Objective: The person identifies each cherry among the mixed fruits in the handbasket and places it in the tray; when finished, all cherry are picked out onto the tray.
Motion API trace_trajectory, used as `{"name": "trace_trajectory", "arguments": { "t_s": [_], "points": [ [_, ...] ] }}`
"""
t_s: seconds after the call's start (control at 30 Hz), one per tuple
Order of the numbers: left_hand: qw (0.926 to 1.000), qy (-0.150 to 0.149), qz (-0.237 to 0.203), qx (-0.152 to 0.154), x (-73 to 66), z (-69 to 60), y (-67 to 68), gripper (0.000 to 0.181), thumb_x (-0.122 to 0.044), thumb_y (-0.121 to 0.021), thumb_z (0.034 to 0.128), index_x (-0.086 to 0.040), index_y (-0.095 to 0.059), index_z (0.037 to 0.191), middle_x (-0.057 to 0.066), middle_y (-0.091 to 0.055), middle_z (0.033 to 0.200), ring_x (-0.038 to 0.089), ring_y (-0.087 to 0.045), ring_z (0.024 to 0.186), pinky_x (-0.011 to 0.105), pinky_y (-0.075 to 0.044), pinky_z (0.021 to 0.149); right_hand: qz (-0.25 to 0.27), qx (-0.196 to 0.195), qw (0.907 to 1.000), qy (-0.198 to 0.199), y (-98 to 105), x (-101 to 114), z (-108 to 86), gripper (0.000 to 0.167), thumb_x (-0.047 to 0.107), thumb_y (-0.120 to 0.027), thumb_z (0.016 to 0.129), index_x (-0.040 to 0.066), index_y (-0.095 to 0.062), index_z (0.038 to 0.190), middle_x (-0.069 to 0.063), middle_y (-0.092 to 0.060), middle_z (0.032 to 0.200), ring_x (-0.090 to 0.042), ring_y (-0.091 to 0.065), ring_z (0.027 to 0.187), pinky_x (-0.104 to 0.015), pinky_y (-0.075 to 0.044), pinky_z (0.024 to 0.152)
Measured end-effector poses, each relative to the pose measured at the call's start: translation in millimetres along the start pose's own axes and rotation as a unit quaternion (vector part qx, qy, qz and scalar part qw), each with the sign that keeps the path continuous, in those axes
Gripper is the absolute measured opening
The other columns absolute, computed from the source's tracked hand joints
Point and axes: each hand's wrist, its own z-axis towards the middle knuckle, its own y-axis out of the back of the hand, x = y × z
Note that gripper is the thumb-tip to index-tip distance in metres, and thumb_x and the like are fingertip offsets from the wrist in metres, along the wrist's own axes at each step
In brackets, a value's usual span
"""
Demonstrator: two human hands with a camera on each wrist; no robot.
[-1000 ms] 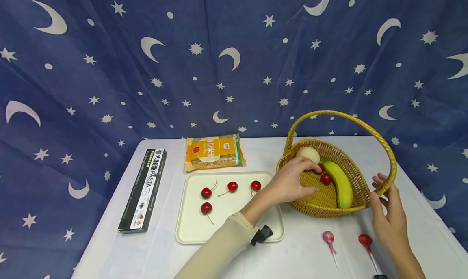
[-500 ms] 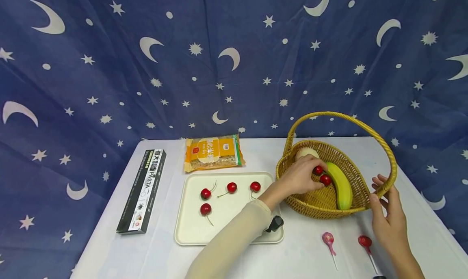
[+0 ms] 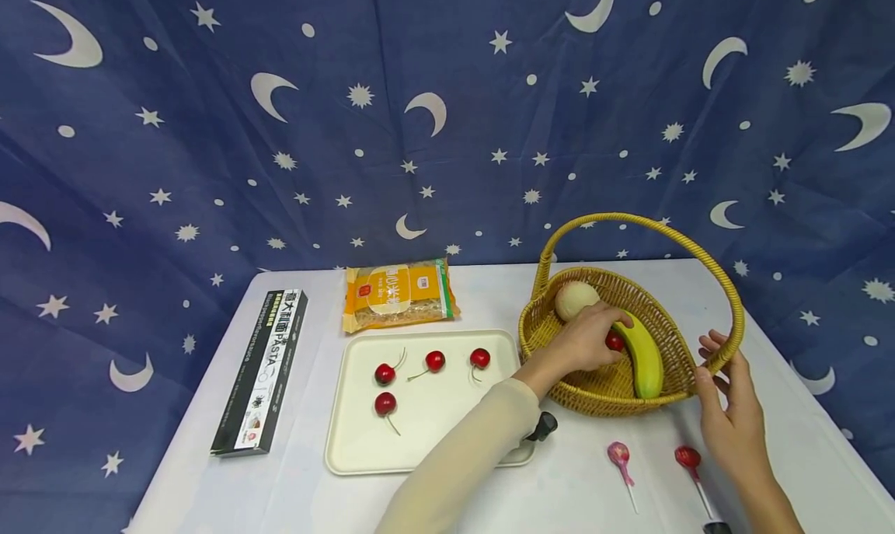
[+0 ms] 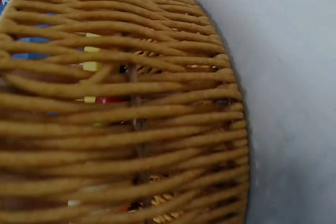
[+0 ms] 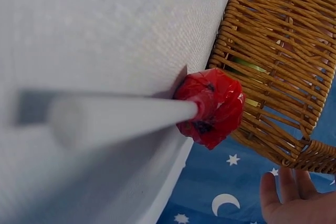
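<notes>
My left hand [image 3: 590,340] reaches into a wicker basket [image 3: 594,402], its fingertips at the upper end of a yellow banana [image 3: 647,363]. A red cherry [image 3: 615,340] shows beside those fingers; whether they pinch anything is hidden. A pale, round fruit-like thing [image 3: 576,299] lies at the basket's back left. At the basket's right end my right hand [image 3: 730,402] grips the foot of the arched handle [image 3: 727,293], thumb in front and fingers behind. Basket weave [image 4: 121,87] fills the left wrist view. A red-wrapped lollipop [image 5: 212,106] stands large in the right wrist view.
A cream tray [image 3: 419,448] with several stemmed cherries [image 3: 385,404] lies left of the basket. Behind it is an orange food packet [image 3: 400,293]; at far left, a black pasta box [image 3: 259,375]. A pink lollipop [image 3: 618,455] lies in front of the basket.
My left hand has shifted right inside the basket, from the pale round thing to the banana's end, covering one cherry. My right hand stays at the handle; the head view has shifted slightly.
</notes>
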Motion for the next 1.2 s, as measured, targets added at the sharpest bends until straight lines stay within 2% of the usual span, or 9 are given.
{"name": "trace_trajectory", "arguments": {
  "t_s": [0.1, 0.27, 0.47, 0.6, 0.7, 0.77, 1.0, 1.1, 1.2],
  "points": [
    [0.9998, -0.008, 0.016, 0.005, -0.8, 6.2, -4.6, 0.046, -0.024, -0.080, 0.0957, -0.022, -0.066, 0.140, -0.006, -0.065, 0.144, 0.006, -0.059, 0.129, 0.009, -0.043, 0.103, 0.000, 0.000, 1.0000, 0.000, 0, 1, -0.2, 0.058, 0.011, -0.050, 0.112, 0.028, -0.036, 0.165, 0.017, -0.050, 0.158, 0.016, -0.043, 0.133, 0.004, -0.032, 0.103],
    [0.9986, -0.014, 0.044, 0.026, -1.3, 13.8, -9.8, 0.043, -0.024, -0.081, 0.0944, -0.020, -0.069, 0.136, -0.010, -0.071, 0.133, 0.002, -0.061, 0.118, 0.006, -0.042, 0.098, 0.000, 0.003, 1.0000, -0.003, 0, 1, -0.1, 0.058, 0.011, -0.050, 0.112, 0.028, -0.035, 0.165, 0.013, -0.050, 0.160, 0.017, -0.042, 0.133, 0.004, -0.032, 0.104],
    [0.9960, 0.032, 0.057, 0.060, 0.8, 12.4, -12.6, 0.034, -0.021, -0.081, 0.0925, -0.024, -0.074, 0.126, -0.013, -0.075, 0.122, 0.001, -0.065, 0.109, 0.008, -0.046, 0.090, 0.002, 0.005, 1.0000, -0.002, 0, 2, -0.3, 0.058, 0.012, -0.050, 0.112, 0.029, -0.034, 0.165, 0.020, -0.048, 0.158, 0.016, -0.041, 0.134, 0.004, -0.031, 0.104],
    [0.9945, 0.051, 0.053, 0.074, 1.1, 11.0, -14.2, 0.026, -0.014, -0.082, 0.0906, -0.026, -0.078, 0.114, -0.014, -0.075, 0.113, 0.002, -0.061, 0.097, 0.010, -0.045, 0.082, 0.001, 0.006, 1.0000, 0.000, 0, 1, -0.3, 0.059, 0.012, -0.050, 0.112, 0.029, -0.034, 0.166, 0.017, -0.049, 0.159, 0.017, -0.041, 0.134, 0.005, -0.031, 0.105],
    [0.9944, 0.052, 0.054, 0.074, 0.6, 10.5, -15.3, 0.024, -0.013, -0.082, 0.0901, -0.026, -0.078, 0.109, -0.015, -0.074, 0.110, 0.001, -0.059, 0.094, 0.010, -0.044, 0.080, -0.004, 0.006, 1.0000, -0.004, 1, 1, -0.8, 0.059, 0.013, -0.050, 0.112, 0.031, -0.033, 0.166, 0.010, -0.050, 0.161, 0.017, -0.041, 0.134, 0.005, -0.030, 0.104],
    [0.9948, 0.053, 0.051, 0.071, 0.7, 9.8, -15.1, 0.023, -0.013, -0.082, 0.0899, -0.026, -0.079, 0.108, -0.015, -0.074, 0.109, 0.002, -0.059, 0.093, 0.010, -0.043, 0.078, -0.007, 0.006, 0.9999, -0.008, 0, 2, -0.7, 0.059, 0.014, -0.049, 0.112, 0.032, -0.033, 0.166, 0.010, -0.049, 0.162, 0.017, -0.041, 0.135, 0.004, -0.031, 0.105],
    [0.9974, 0.041, 0.032, 0.050, 0.9, 7.6, -11.9, 0.017, -0.016, -0.084, 0.0904, -0.024, -0.080, 0.105, -0.014, -0.072, 0.099, 0.001, -0.056, 0.085, 0.009, -0.041, 0.070, -0.007, 0.007, 0.9999, -0.010, 0, 3, -1.7, 0.059, 0.014, -0.049, 0.112, 0.033, -0.032, 0.166, 0.021, -0.048, 0.159, 0.018, -0.041, 0.135, 0.004, -0.031, 0.105],
    [0.9986, 0.031, 0.021, 0.037, 1.1, 6.6, -8.5, 0.015, -0.019, -0.084, 0.0916, -0.023, -0.079, 0.105, -0.014, -0.071, 0.096, 0.000, -0.055, 0.083, 0.008, -0.040, 0.069, -0.005, 0.008, 0.9999, -0.009, 0, 2, -1.9, 0.059, 0.014, -0.049, 0.113, 0.033, -0.032, 0.166, 0.018, -0.048, 0.160, 0.018, -0.041, 0.135, 0.003, -0.030, 0.105],
    [0.9991, 0.035, 0.000, 0.025, 1.5, 4.7, -4.5, 0.016, -0.020, -0.084, 0.0920, -0.022, -0.078, 0.106, -0.013, -0.072, 0.098, -0.001, -0.055, 0.083, 0.007, -0.040, 0.069, -0.003, 0.009, 0.9999, -0.005, 0, 1, -1.7, 0.059, 0.013, -0.049, 0.113, 0.032, -0.032, 0.166, 0.011, -0.049, 0.161, 0.017, -0.041, 0.135, 0.004, -0.030, 0.105]
  ]
}}
